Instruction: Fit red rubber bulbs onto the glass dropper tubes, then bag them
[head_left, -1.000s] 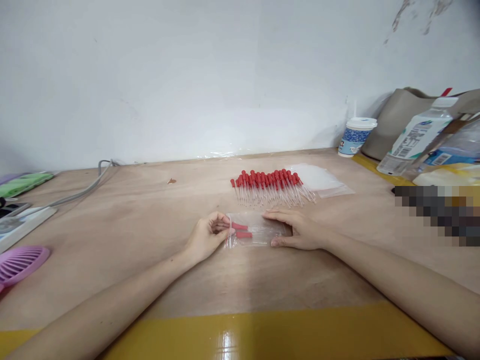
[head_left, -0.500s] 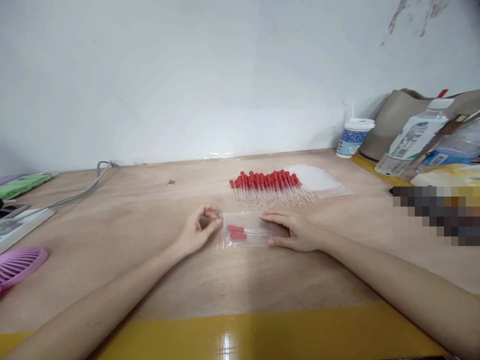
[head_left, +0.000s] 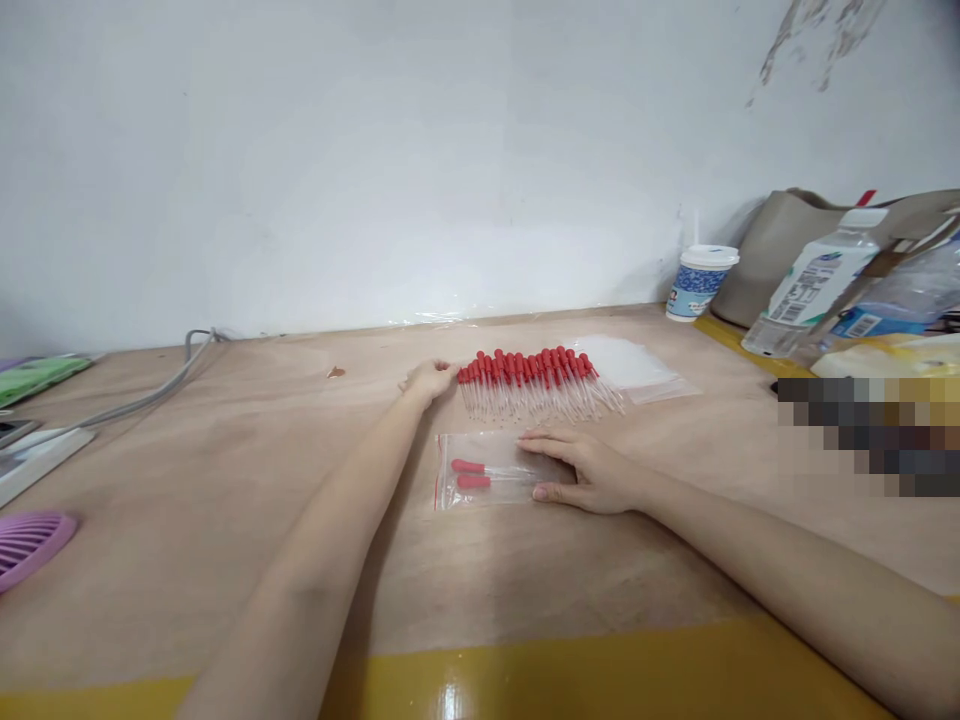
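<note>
Two droppers with red rubber bulbs (head_left: 471,467) lie side by side inside a clear zip bag (head_left: 480,500) flat on the table. My right hand (head_left: 589,472) rests on the bag's right end, fingers stretched out and thumb apart. Beyond the bag is a row of several red-bulbed droppers (head_left: 532,370), their clear tubes pointing toward me. My left hand (head_left: 429,382) is at the left end of that row, its fingertips against or very near the outermost bulb. Its fingers are partly hidden, so I cannot tell whether they grip it.
A stack of clear bags (head_left: 637,370) lies behind the row at right. A paper cup (head_left: 699,285), a plastic bottle (head_left: 814,280) and a grey-brown bag (head_left: 757,250) stand at the far right. At left are a grey cable (head_left: 161,395), a white power strip (head_left: 45,460) and a pink fan (head_left: 34,548).
My left hand has moved from the bag's open left end forward to the left end of the dropper row. My right hand stays on the bag. The view has shifted slightly.
</note>
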